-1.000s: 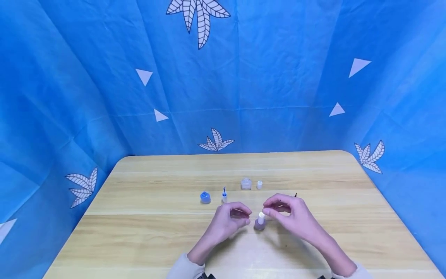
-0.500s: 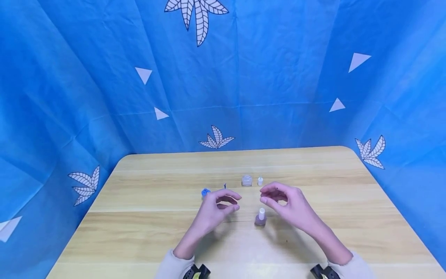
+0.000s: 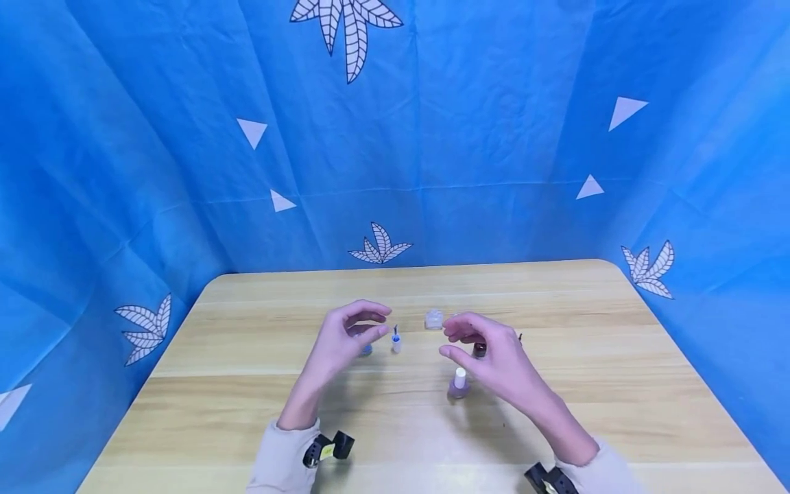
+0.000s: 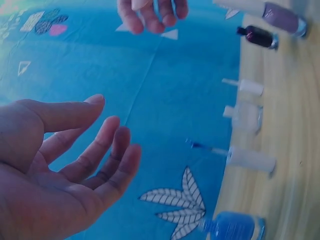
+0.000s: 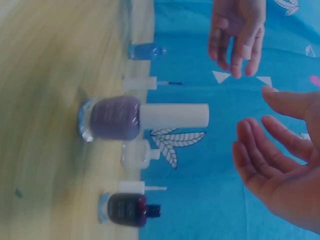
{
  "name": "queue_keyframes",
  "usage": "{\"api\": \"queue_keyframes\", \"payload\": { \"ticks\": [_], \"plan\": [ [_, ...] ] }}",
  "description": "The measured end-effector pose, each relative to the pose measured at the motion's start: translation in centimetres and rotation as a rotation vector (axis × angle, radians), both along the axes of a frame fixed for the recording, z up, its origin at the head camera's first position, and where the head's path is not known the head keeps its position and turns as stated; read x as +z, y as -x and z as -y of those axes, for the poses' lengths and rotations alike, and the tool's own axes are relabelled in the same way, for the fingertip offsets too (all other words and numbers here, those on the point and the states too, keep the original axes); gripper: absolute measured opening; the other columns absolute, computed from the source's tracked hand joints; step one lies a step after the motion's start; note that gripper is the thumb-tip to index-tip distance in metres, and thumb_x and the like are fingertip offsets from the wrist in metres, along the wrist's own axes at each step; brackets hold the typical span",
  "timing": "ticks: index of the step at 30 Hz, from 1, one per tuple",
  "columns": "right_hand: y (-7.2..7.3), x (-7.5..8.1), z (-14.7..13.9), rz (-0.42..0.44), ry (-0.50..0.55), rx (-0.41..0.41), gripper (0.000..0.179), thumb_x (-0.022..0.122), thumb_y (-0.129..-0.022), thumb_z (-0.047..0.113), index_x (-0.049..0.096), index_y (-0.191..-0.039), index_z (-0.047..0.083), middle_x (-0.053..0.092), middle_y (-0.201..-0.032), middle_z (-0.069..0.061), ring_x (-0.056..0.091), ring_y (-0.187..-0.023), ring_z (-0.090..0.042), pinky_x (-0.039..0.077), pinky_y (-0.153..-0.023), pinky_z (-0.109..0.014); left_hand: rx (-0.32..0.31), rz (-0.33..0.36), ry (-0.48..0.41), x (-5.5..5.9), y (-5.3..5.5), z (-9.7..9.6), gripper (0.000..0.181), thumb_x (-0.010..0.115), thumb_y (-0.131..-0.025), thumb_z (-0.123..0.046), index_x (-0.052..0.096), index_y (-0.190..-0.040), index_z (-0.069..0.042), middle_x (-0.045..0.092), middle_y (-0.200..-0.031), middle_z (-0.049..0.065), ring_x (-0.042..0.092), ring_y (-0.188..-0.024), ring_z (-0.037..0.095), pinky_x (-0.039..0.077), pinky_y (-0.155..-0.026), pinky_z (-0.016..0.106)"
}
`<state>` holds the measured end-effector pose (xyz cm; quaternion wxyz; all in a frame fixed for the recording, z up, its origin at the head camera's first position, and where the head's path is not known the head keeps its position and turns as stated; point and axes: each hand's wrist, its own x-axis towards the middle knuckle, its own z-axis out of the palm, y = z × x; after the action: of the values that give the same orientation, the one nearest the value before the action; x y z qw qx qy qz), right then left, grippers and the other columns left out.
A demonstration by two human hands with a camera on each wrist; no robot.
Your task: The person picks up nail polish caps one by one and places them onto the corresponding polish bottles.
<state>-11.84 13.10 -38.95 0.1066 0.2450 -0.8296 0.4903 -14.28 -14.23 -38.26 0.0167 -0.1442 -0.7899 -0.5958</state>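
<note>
In the head view the purple bottle (image 3: 458,389) stands upright on the counter (image 3: 426,442), right of centre and well inside the far edge; room seems widest toward the bottom. The right hand (image 3: 503,358) and left hand (image 3: 337,337) hover, fingers apart, holding nothing. In the left wrist view an uncapped blue bottle (image 4: 233,226), lower right, could spill. In the right wrist view the purple bottle, left of centre, is probably light, rigid, slick glass; best steadied by its body, with the white cap (image 5: 175,116) pinched.
</note>
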Motion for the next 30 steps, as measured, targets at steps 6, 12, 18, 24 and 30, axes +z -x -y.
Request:
{"api": "queue_keyframes", "payload": {
  "ticks": [6,12,18,24,30],
  "plan": [
    [0.0,0.5,1.7,-0.009,-0.056,-0.036,0.038,0.085,-0.084,0.005,0.069,-0.118,0.009,0.073,-0.108,0.001,0.072,-0.096,-0.018,0.062,-0.083,-0.03,0.014,-0.042,0.066,-0.3,0.4,1.3,0.032,0.077,-0.09,0.002,0.072,-0.12,-0.005,0.07,-0.118,0.01,0.066,-0.11,0.027,0.054,-0.103,0.053],
    [0.0,0.6,3.7,0.059,-0.057,-0.111,0.039,0.084,-0.082,0.0,0.068,-0.118,0.004,0.073,-0.106,-0.005,0.073,-0.094,-0.021,0.062,-0.088,-0.034,0.032,-0.032,0.098,-1.3,1.1,2.4,0.034,0.078,-0.09,-0.001,0.07,-0.123,-0.006,0.069,-0.124,0.013,0.063,-0.117,0.03,0.051,-0.107,0.053],
    [0.3,0.6,5.4,0.139,-0.039,-0.139,0.036,0.082,-0.084,-0.001,0.067,-0.117,0.001,0.072,-0.102,-0.01,0.072,-0.093,-0.026,0.063,-0.086,-0.04,0.046,0.029,0.083,-2.8,2.0,4.0,0.037,0.077,-0.091,-0.002,0.067,-0.126,-0.004,0.066,-0.126,0.015,0.062,-0.119,0.031,0.05,-0.107,0.055],
    [0.5,0.4,6.9,0.183,-0.008,-0.163,0.035,0.079,-0.087,0.0,0.065,-0.119,-0.001,0.07,-0.106,-0.011,0.071,-0.097,-0.026,0.062,-0.088,-0.039,0.016,0.068,0.063,-3.7,2.3,5.7,0.04,0.078,-0.09,-0.001,0.066,-0.128,-0.002,0.065,-0.128,0.015,0.06,-0.121,0.036,0.052,-0.106,0.049],
    [0.6,-0.5,7.8,0.228,0.004,-0.171,0.04,0.077,-0.089,0.002,0.06,-0.125,-0.002,0.066,-0.113,-0.013,0.067,-0.105,-0.028,0.06,-0.093,-0.041,0.006,0.147,0.07,-4.3,2.4,6.4,0.044,0.077,-0.091,-0.002,0.061,-0.132,0.002,0.063,-0.13,0.021,0.056,-0.125,0.047,0.057,-0.099,0.032]
  ]
}}
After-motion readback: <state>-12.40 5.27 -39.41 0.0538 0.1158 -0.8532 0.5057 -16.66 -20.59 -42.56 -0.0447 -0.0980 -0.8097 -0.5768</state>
